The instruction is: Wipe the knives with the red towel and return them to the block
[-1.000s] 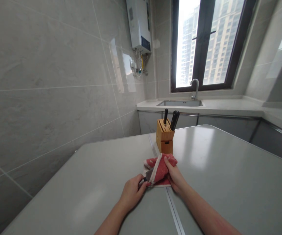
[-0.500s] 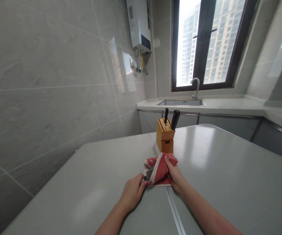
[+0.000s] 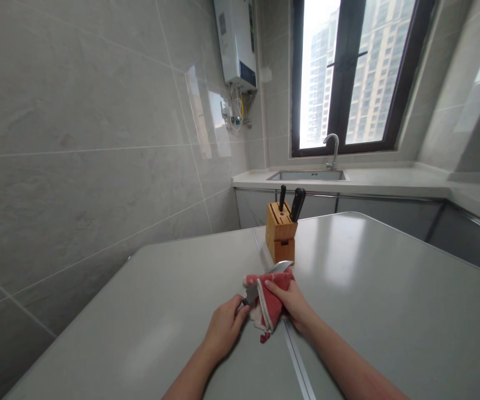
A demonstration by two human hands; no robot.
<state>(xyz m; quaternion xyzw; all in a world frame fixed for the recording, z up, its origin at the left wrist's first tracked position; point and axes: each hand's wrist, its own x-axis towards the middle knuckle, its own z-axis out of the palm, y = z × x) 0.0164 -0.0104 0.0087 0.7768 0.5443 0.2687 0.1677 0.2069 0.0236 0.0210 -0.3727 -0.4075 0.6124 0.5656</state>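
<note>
My left hand (image 3: 226,324) is closed round the dark handle of a kitchen knife (image 3: 281,266), whose blade points away and to the right. A red cloth (image 3: 271,304) with white edging is folded over the middle of the blade. The blade's curved tip sticks out beyond the cloth, and a short stretch shows near the handle. My right hand (image 3: 293,300) grips the cloth around the blade, thumb on top. Just behind the tip stands a wooden knife block (image 3: 280,230) with several slots and black-handled knives (image 3: 298,204) in it.
The pale table (image 3: 173,300) has a metal seam (image 3: 296,355) running through it beneath the hands. Past its far edge is a counter with a sink (image 3: 309,175) and a faucet (image 3: 334,150). A tiled wall (image 3: 98,194) rises on the left.
My right hand and the cloth have slid toward the handle, to the left. The blade's tip, covered before, now shows. My left hand has stayed nearly in place on the handle.
</note>
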